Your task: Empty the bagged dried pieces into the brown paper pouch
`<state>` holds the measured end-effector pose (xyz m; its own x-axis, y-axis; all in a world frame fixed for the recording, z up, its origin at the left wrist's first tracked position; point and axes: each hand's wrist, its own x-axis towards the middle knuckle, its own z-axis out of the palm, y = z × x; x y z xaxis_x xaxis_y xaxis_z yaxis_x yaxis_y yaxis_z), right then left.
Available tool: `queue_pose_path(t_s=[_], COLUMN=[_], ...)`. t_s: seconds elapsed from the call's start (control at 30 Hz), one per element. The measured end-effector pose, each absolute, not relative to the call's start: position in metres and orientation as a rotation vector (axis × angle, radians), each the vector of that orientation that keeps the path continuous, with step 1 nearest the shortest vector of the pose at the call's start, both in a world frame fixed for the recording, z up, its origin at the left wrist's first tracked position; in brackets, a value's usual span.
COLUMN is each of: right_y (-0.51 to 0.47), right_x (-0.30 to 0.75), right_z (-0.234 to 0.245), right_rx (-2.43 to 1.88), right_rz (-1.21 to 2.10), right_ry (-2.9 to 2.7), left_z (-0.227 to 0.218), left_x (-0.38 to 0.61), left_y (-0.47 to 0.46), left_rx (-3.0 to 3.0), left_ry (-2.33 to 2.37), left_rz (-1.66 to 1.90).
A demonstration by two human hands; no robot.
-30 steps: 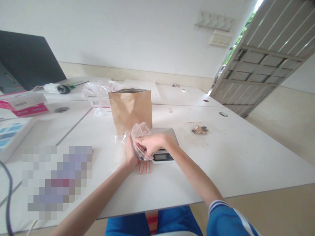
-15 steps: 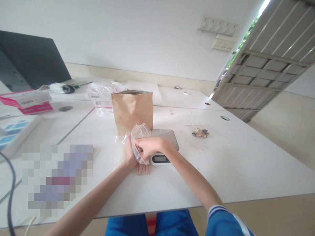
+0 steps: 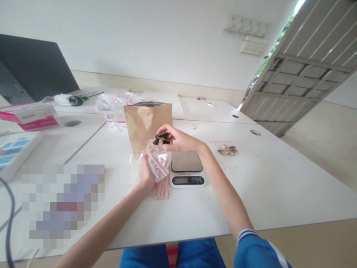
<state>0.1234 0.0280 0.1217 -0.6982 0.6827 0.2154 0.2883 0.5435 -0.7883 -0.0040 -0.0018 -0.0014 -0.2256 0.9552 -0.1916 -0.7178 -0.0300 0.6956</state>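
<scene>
Risen from the white digital scale [image 3: 186, 169], the right hand [image 3: 180, 138] pinches dark dried pieces [image 3: 161, 139], fingertips seemingly pressed together, over a clear red-striped zip bag [image 3: 158, 162] that the curled left hand [image 3: 147, 174] grips beside the scale.

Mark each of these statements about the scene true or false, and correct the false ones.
1. The right hand pinches dark pieces above a clear zip bag. True.
2. The left hand is holding a kraft paper pouch. False: the left hand holds the clear zip bag, and the kraft paper pouch stands apart from it, behind the bag.
3. The kraft paper pouch stands on the digital scale. False: it stands on the table, to the left of and beyond the digital scale.
4. A small heap of dried pieces lies on the table to the right of the digital scale. True.
</scene>
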Motion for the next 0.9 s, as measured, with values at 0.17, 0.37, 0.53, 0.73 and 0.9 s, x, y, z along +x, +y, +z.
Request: queue_pose_path(t_s=[0.17,0.37,0.53,0.73,0.9], right_y=[0.060,0.108,0.112,0.091,0.085], right_x=[0.112,0.073,0.057,0.052,0.045], right_z=[0.138,0.153,0.147,0.142,0.139], right_rx=[-0.787,-0.831,-1.010,-1.205,-1.245], right_rz=[0.715,0.131,-0.090,-0.255,-0.366], right_ry=[-1.858,-1.943,-1.980,-2.018,-2.038], left_z=[0.002,0.010,0.009,0.001,-0.002], left_x=[-0.004,-0.003,-0.003,-0.004,-0.005], left_y=[-0.004,-0.006,-0.008,-0.006,-0.004], left_rx=[0.350,0.306,0.318,0.352,0.341], left_ry=[0.866,0.888,0.879,0.897,0.940], left_rz=[1.556,1.511,1.515,1.556,1.566])
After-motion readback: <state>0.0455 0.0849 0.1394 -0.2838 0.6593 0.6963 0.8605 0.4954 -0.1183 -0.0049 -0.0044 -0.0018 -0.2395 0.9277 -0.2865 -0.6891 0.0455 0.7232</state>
